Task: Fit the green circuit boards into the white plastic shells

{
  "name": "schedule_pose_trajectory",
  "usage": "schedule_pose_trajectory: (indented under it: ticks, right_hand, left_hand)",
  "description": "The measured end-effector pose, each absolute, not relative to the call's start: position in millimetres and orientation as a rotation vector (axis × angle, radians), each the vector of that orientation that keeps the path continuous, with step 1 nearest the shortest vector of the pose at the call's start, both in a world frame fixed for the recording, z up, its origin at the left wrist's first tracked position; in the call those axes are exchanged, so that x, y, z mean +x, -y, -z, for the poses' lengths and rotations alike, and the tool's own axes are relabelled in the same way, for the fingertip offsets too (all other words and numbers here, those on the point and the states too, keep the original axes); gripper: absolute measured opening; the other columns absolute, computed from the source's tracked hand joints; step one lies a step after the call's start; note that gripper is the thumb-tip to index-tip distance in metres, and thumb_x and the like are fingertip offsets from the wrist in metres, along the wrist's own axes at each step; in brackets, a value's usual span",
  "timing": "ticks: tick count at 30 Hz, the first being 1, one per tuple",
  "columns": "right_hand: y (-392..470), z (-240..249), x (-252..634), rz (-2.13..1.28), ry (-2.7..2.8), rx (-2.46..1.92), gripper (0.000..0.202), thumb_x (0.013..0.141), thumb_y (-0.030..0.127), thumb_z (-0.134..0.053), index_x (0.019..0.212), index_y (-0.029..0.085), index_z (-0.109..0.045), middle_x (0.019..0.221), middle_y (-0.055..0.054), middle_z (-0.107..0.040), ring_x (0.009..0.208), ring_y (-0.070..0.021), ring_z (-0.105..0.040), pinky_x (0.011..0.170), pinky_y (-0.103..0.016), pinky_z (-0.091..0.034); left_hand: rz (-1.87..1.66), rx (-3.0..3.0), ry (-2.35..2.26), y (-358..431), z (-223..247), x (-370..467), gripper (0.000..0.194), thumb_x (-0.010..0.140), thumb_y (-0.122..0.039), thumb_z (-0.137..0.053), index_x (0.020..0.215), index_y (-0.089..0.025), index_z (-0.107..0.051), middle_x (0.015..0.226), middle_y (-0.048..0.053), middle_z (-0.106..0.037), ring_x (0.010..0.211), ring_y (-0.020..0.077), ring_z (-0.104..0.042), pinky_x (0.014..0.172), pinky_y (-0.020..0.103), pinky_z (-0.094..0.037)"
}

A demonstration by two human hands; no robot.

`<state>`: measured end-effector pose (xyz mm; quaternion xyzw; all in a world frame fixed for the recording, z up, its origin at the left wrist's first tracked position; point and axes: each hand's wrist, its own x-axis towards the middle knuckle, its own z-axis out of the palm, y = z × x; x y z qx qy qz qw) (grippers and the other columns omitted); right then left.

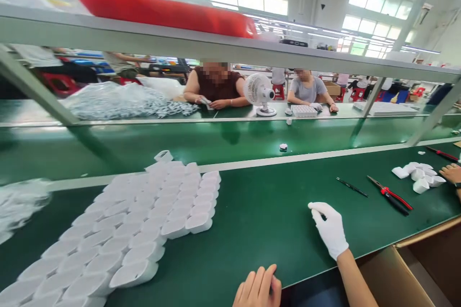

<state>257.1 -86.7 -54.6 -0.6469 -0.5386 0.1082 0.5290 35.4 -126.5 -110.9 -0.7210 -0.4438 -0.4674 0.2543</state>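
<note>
Now we're seeing the right hand (331,235), gloved in white, hovering or resting over the green table (259,206); we can't tell which. Its thumb and fingers are curling round into a narrow ring, and we can't tell whether the tips are pinching anything. The black tool (352,187) is lying just beyond it and to the right, untouched, with the pliers (384,191) sitting farther right, jaws pointing away from us.

Down at the near edge, the left hand (257,290) is showing bare, fingers loosely bent; its palm is hiding from us, so we can't tell its grip. Well off to its left, the white parts (144,216) are standing in packed rows. Far right, a co-worker's hand (452,172) is reaching beside a small white pile (420,185).
</note>
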Motion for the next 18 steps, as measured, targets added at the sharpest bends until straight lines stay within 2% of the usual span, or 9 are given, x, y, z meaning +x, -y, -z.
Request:
schedule_pose_trajectory:
  ticks: [3,5,9,18]
  right_hand:
    - [86,61,266,-0.253,1.148,-1.565,0.023,0.08,0.027,-0.053,0.093,0.018,-0.069,0.091,-0.007,-0.07,0.064,-0.0157,-0.063,0.06,-0.03,-0.054]
    - [84,62,271,-0.175,1.156,-1.578,0.023,0.079,0.028,-0.054,0.092,0.018,-0.07,0.091,-0.007,-0.07,0.069,-0.0172,-0.063,0.065,-0.032,-0.054]
    - [81,61,272,-0.087,1.326,-1.58,0.021,0.078,0.029,-0.055,0.089,0.021,-0.071,0.092,-0.006,-0.069,0.078,-0.0195,-0.063,0.073,-0.035,-0.052]
    - [85,54,265,0.017,1.266,-1.581,0.021,0.077,0.028,-0.054,0.086,0.02,-0.071,0.087,-0.005,-0.069,0.068,-0.0172,-0.061,0.067,-0.031,-0.051]
  left_hand:
    - [1.306,-2.08,1.312,131,107,38,0.019,0.078,-0.013,-0.051,0.079,-0.021,-0.068,0.068,0.002,-0.07,0.065,0.0166,-0.062,0.063,0.029,-0.039]
    - [1.331,-2.169,1.384,133,103,40,0.021,0.079,-0.013,-0.048,0.078,-0.021,-0.067,0.069,0.002,-0.07,0.064,0.0156,-0.06,0.061,0.029,-0.037]
    - [1.329,-2.263,1.432,134,94,37,0.021,0.079,-0.012,-0.047,0.073,-0.023,-0.064,0.059,-0.002,-0.063,0.057,0.0135,-0.055,0.058,0.028,-0.035]
    - [1.425,-2.393,1.474,141,89,35,0.019,0.079,-0.01,-0.049,0.077,-0.022,-0.063,0.061,-0.001,-0.061,0.059,0.0142,-0.054,0.058,0.028,-0.037]
